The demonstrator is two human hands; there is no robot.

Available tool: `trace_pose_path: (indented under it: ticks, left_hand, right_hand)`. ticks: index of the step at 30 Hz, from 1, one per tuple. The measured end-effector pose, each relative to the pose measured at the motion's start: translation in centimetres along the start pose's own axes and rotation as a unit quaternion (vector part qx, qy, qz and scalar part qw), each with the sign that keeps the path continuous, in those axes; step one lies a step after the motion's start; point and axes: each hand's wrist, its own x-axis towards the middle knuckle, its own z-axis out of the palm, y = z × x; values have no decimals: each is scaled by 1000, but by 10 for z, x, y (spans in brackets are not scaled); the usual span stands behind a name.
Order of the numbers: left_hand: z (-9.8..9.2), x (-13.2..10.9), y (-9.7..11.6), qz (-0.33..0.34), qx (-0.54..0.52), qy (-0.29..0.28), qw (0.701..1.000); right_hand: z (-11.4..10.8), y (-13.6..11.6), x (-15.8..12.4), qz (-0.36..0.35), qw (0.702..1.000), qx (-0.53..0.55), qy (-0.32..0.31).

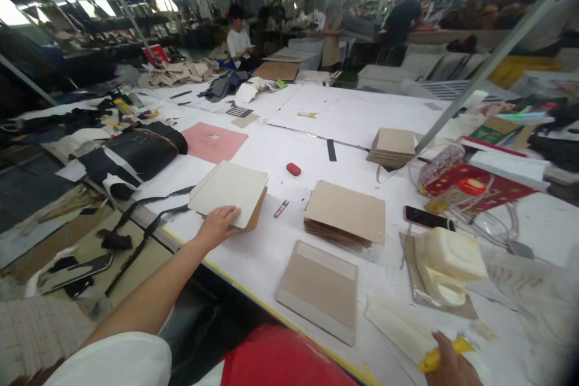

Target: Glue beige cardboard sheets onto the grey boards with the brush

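My left hand (220, 224) is at the near edge of a stack of pale cardboard panels (230, 188), fingers over the top panel and thumb by its edge. At the lower right, my right hand (450, 365) is closed around the yellow handle (429, 360) of a tool whose working end I cannot make out. Close by lies a long off-white strip (398, 325). Between my hands sits a single brown panel (319, 289) with lighter bands along two edges. Behind it stands another stack of brown cardboard panels (346, 211).
Pink thread snips (281, 208) and a red oval object (294, 169) lie mid-table. To the right are a phone (429, 218), a cream-coloured container (450, 259) and a slanting metal pole (493, 66). A black bundle (136, 154) and a pink sheet (215, 142) occupy the left. People work farther back.
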Motion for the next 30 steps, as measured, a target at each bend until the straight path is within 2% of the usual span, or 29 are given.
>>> trace_pose_path:
  ticks: [2,4,5,7,9,12,14,15,17,20,23,26,28,30]
  left_hand:
    - [-4,-4,10,51,0,1,999]
    - [-3,-13,41,116,-18,32,993]
    - [-1,-19,62,155,-35,44,986]
    - [10,-31,113,228,-78,50,969]
    - [28,-42,167,294,-118,22,948]
    - [63,-55,238,373,-142,-59,915]
    - [85,-57,266,388,-139,-122,903]
    - [93,-57,273,384,-136,-149,901]
    - [106,-54,274,367,-130,-187,902]
    - [113,-52,256,332,-118,-225,908]
    - [112,-51,240,308,-113,-261,908]
    - [107,-49,236,312,-121,-275,901]
    - [102,-46,236,315,-126,-278,899]
    - [98,-43,236,319,-131,-275,897]
  right_hand:
    - [-12,-32,14,-9,999,37,36]
    - [-27,-71,23,-7,988,137,68]
    - [-34,-92,25,1,980,189,57]
    - [-43,-130,27,18,959,283,-21]
    - [-42,-159,25,26,931,354,-86]
    - [-22,-175,20,60,924,365,-101]
    - [-4,-169,16,71,936,331,-93]
    - [5,-164,15,68,943,314,-89]
    - [21,-151,13,53,951,293,-82]
    - [37,-138,14,42,959,264,-92]
    - [36,-132,18,24,970,211,-117]
    - [12,-121,31,22,981,172,-84]
    - [-17,-111,49,44,981,188,-15]
    - [-51,-104,75,63,961,264,54]
